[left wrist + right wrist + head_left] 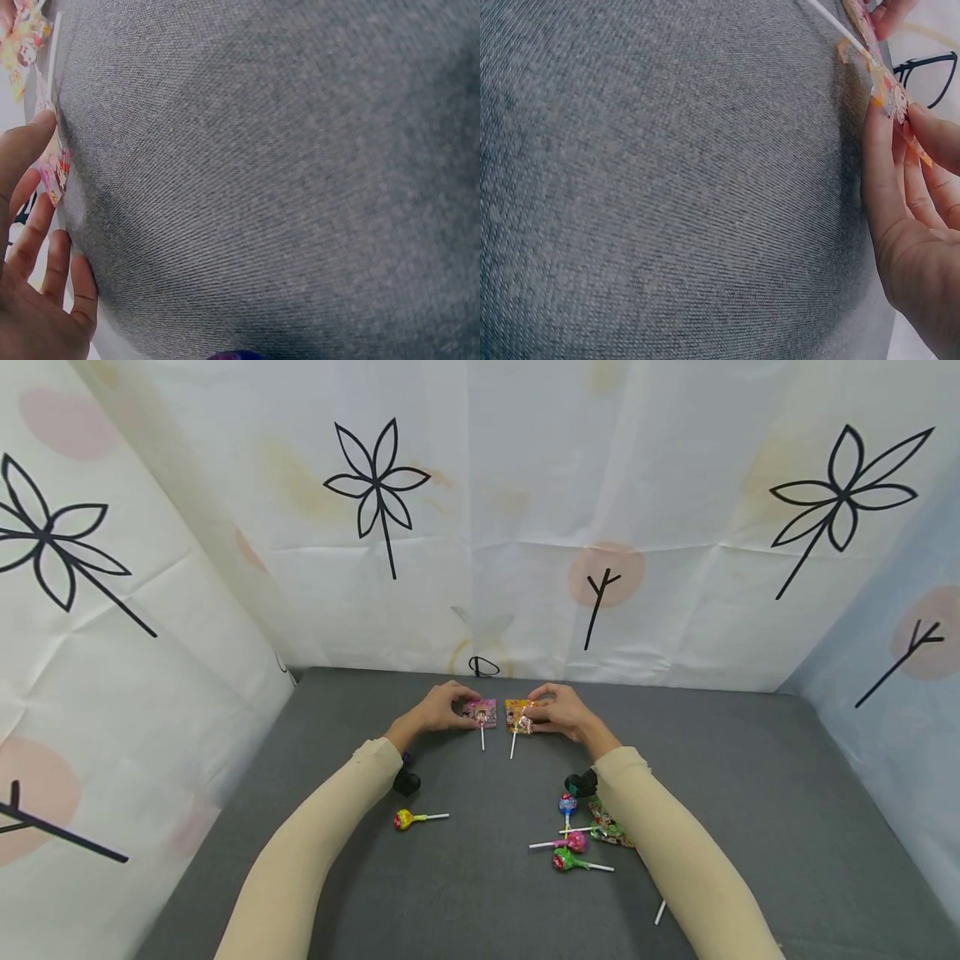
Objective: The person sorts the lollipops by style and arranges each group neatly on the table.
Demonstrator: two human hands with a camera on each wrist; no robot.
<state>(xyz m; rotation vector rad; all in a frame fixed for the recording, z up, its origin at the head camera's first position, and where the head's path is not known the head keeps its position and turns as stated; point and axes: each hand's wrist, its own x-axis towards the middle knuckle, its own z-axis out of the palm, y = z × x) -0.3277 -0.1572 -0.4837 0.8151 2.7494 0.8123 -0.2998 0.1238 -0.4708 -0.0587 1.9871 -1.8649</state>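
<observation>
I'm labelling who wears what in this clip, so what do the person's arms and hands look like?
Both arms wear long, close-fitting cream sleeves that end at the wrists: the left sleeve and the right sleeve. The left hand and right hand are bare, with no gloves, and no rings show. A small black device sits at each wrist.

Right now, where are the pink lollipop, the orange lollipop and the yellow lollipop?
pink lollipop [481, 712], head view, flat wrapper.
orange lollipop [514, 712], head view, flat wrapper.
yellow lollipop [403, 819], head view, round head.
</observation>
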